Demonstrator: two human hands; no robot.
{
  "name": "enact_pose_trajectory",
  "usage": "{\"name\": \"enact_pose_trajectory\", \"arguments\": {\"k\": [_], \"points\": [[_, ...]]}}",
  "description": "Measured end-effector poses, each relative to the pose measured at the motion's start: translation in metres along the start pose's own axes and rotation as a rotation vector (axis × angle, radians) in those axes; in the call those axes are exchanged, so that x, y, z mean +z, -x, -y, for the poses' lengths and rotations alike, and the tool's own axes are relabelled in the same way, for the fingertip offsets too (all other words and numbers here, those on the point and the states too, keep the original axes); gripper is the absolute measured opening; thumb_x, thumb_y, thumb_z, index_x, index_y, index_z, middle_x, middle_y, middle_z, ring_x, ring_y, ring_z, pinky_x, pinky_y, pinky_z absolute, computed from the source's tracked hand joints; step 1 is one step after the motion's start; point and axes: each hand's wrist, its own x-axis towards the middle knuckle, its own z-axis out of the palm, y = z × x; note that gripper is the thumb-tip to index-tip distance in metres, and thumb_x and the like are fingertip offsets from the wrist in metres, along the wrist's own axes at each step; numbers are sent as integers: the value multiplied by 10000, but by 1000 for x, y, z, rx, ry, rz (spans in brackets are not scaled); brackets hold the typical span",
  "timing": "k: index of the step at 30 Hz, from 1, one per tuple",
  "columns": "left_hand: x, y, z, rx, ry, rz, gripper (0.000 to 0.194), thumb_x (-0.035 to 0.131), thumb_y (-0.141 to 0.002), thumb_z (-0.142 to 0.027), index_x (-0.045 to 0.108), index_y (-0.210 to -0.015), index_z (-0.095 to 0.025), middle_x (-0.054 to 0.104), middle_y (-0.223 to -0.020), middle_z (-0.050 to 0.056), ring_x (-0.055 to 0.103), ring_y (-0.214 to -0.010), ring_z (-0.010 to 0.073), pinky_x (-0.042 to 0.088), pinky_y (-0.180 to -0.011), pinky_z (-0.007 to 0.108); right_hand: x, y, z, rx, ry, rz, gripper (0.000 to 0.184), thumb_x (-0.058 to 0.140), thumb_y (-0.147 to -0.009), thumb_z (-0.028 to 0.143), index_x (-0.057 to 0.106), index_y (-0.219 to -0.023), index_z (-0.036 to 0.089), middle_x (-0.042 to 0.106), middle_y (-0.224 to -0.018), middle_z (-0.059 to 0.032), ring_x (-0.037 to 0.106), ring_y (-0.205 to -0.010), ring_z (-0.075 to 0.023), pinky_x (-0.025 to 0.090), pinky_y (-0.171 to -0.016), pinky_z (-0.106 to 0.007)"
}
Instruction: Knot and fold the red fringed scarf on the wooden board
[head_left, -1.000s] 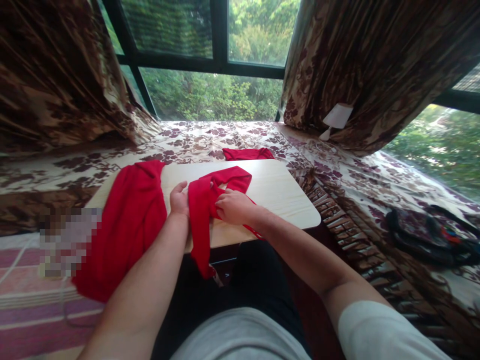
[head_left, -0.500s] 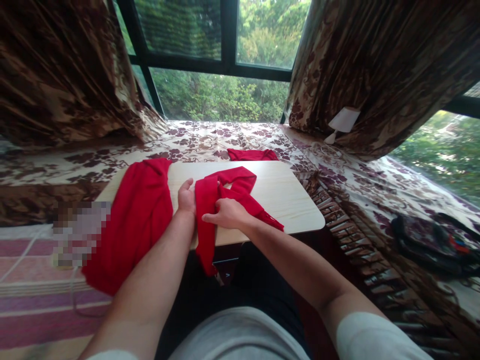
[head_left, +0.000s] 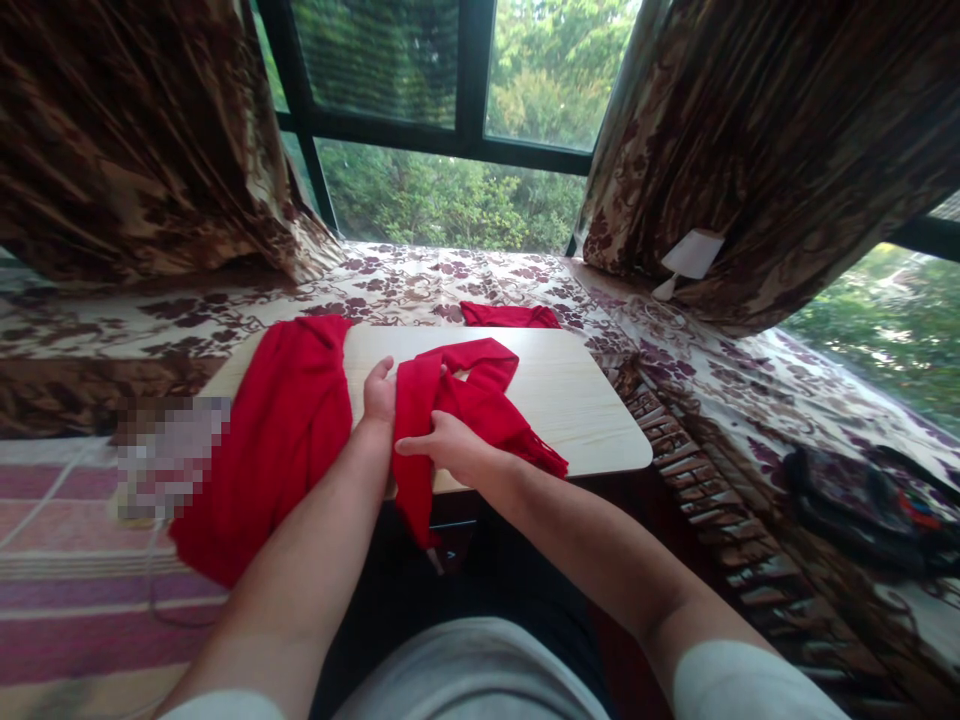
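A red scarf (head_left: 417, 390) with a fringed end lies looped over the pale wooden tabletop, and one end hangs down past its front edge. My left hand (head_left: 380, 390) is inside a band of the scarf, thumb up, its fingers mostly hidden behind the cloth. From the other side my right hand (head_left: 456, 446) grips the same band, with the thumb lying across its front and the fingers partly hidden by fabric. Beside my left forearm, a larger heap of red cloth (head_left: 289, 410) drapes over the table's left end.
The small table (head_left: 592, 410) has rounded corners. Behind it, another folded red cloth (head_left: 510, 316) rests on the flowered window-seat cover (head_left: 405, 285). A white lamp (head_left: 691, 255) stands at the back right, and a dark bag (head_left: 862, 500) lies farther right. Striped bedding (head_left: 60, 580) is at left.
My right thumb has shifted slightly left and down across the scarf band. Both hands keep their hold, and the whole view has moved a little.
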Motion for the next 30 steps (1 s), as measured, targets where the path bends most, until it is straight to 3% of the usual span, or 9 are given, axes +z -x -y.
{"name": "enact_pose_trajectory", "arguments": {"k": [6, 10, 17, 21, 25, 30], "points": [[1, 3, 2, 8, 5, 10, 530, 351, -936, -408, 614, -1250, -70, 751, -981, 152, 715, -996, 356, 543, -966, 536, 6, 20, -5, 147, -231, 188, 374, 908, -593, 340, 709, -825, 125, 729, -721, -53, 696, -621, -189, 599, -603, -310], [5, 6, 1, 1, 8, 22, 558, 328, -948, -418, 585, -1272, -42, 739, -1011, 172, 713, -995, 359, 534, -972, 534, -2, 39, 10, 112, -182, 356, 457, 905, -601, 430, 720, -870, 111, 745, -795, -67, 699, -630, -171, 587, -629, -298], [15, 15, 4, 17, -8, -2, 570, 308, -969, -444, 588, -1241, -30, 739, -963, 163, 698, -1024, 355, 509, -999, 522, -36, 62, 66, 10, 149, 627, 462, 797, -746, 496, 692, -978, 111, 748, -913, -85, 690, -650, -137, 540, -616, -226], [8, 10, 6, 10, 0, 52, 566, 331, -958, -477, 629, -1166, -44, 734, -969, 174, 699, -1017, 360, 514, -982, 536, -67, 71, 106, -51, 315, 805, 593, 861, -657, 476, 674, -1061, 84, 745, -867, -78, 696, -751, -177, 531, -642, -215], [-6, 0, 5, 29, 36, 55, 447, 368, -951, -473, 647, -981, -125, 715, -805, 123, 723, -904, 335, 535, -917, 581, -98, 72, 139, -137, 427, 680, 645, 898, -580, 401, 674, -1101, 95, 705, -765, -12, 657, -669, -155, 500, -594, -207], [-7, -2, 4, 18, -11, -8, 365, 382, -953, -476, 589, -887, -183, 641, -668, 53, 723, -882, 325, 531, -867, 638, -127, 49, 163, -320, 467, 289, 459, 819, -655, 275, 711, -1074, 124, 680, -756, -6, 659, -725, -154, 507, -616, -210]]}}
